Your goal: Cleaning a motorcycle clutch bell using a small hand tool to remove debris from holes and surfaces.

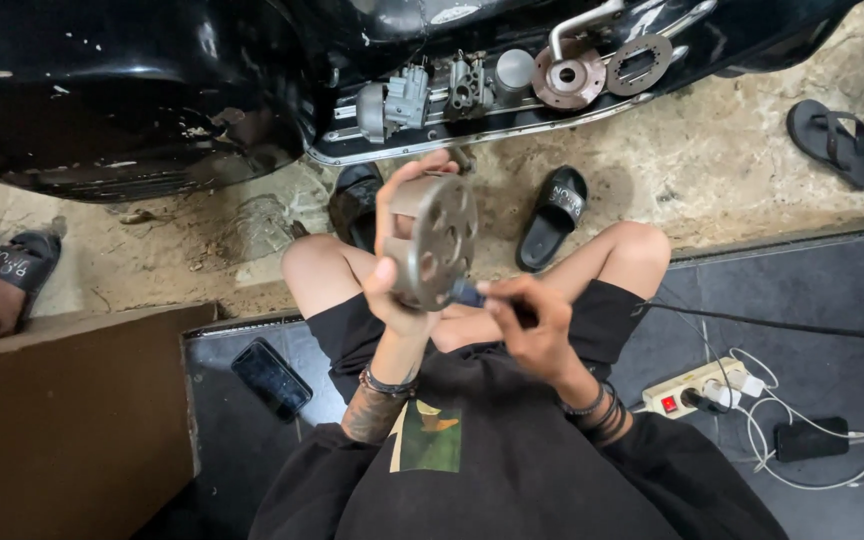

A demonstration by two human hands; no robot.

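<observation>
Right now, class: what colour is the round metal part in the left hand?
Dull grey, seen in the head view: round metal part, left hand.

I'm in a makeshift motorcycle repair spot, sitting on dark tiles at the edge of a dirt floor. Beyond my hands a black scooter body [122, 90] holds a carburettor [397, 100] and metal discs [569, 76]; a power strip [692, 388] lies to my right.

Drum [437, 240] — dull grey metal, matt, smooth. Panel [122, 90] — glossy black, chipped. Ground [732, 150]: rough concrete. Floor tiles [832, 290]: dark, smooth.
</observation>
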